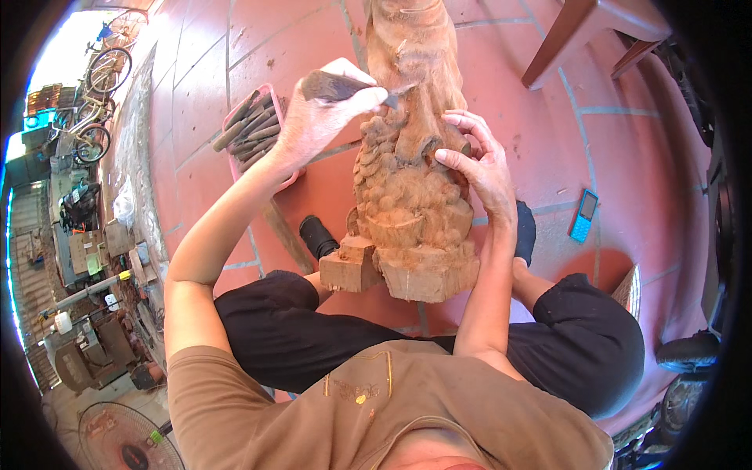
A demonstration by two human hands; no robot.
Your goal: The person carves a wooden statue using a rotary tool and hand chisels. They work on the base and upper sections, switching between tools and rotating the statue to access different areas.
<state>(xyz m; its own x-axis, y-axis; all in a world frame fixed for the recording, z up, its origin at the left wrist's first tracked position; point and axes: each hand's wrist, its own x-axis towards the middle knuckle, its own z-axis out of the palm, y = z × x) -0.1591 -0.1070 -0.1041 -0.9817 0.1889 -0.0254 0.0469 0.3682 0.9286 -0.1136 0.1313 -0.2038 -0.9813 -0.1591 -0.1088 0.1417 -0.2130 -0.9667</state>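
Observation:
A brown wood carving (415,180), with rounded relief and a blocky base, stretches away from me between my legs. My left hand (325,110) is closed around a carving chisel (333,86) with a thick dark wooden handle. The chisel's grey metal end meets or hovers just over the carving's upper left part; I cannot tell which. On the carving's right side, my right hand (482,160) grips with thumb and fingers apart, pressed against the wood.
A pink basket (233,160) with several dark-handled tools (254,129) stands left of the carving. Near it lies a wooden stick (286,235). A blue phone (583,215) lies on the tiled floor at right. A brown stool (580,39) stands far right; a fan (125,439) is lower left.

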